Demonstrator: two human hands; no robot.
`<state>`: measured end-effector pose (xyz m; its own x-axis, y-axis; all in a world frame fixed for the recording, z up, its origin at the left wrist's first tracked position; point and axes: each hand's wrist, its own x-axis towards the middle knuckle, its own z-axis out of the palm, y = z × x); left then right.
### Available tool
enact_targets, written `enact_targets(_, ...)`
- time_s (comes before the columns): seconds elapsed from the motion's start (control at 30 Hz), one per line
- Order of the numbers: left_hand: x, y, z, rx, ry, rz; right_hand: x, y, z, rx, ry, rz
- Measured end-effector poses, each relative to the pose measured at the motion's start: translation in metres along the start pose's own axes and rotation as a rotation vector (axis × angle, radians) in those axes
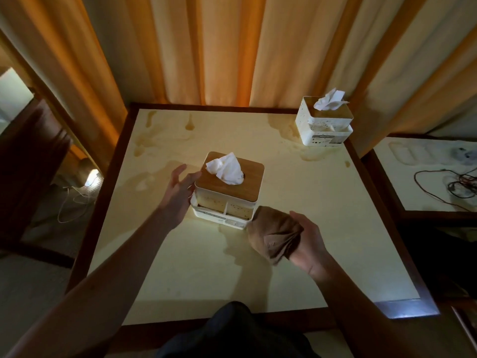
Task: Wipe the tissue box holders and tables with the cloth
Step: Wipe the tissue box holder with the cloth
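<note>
Both hands reach out over a square, cream-topped table [296,192] with a dark wooden rim. On the left, the left hand [178,192] is spread open, fingers straight, its palm against the left side of the nearer tissue box holder [229,192]; whether it presses or only touches cannot be told. On the right, the right hand [307,241] grips a bunched brown cloth [273,235], fingers curled round it, the cloth just beside the holder's near right corner.

That holder stands near the middle of the table. It is white and speckled, with a wooden lid and a white tissue [227,167] sticking up from the slot. Open compartments run along its near side.

A second tissue box holder [324,125], also white and speckled, with its own tissue [330,100] poking out, stands at the far right corner, well apart from the first.

Brownish stains [189,125] mark the tabletop, mostly along the far edge and around both holders.

Orange and cream curtains [219,47] hang behind the table. To the right, a second table [423,182] carries a tangle of dark cables [449,184].
</note>
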<state>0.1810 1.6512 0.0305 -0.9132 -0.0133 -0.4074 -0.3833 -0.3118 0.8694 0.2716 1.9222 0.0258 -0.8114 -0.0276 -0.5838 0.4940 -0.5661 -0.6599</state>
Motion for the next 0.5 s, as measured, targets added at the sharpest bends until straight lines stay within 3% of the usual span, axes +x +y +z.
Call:
enact_targets(0.1,-0.015,-0.010,-0.007,0.005,0.015,-0.005,-0.011,0.013,-0.009,0.000,-0.022,0.035)
enact_targets(0.27,-0.066,-0.039,-0.016,0.231,0.331,0.182,-0.026,0.035,-0.007,-0.253,-0.119,0.171)
enact_targets(0.33,-0.088,-0.050,-0.014,0.436,0.144,0.163,-0.030,0.043,-0.003,-0.360,-0.181,0.193)
enact_targets(0.43,-0.102,-0.065,-0.008,0.755,-0.383,-0.110,-0.031,0.055,0.003,-0.424,-0.193,0.201)
enact_targets(0.5,-0.100,-0.074,-0.004,0.820,-0.514,-0.206,-0.029,0.065,0.002,-0.566,-0.190,0.150)
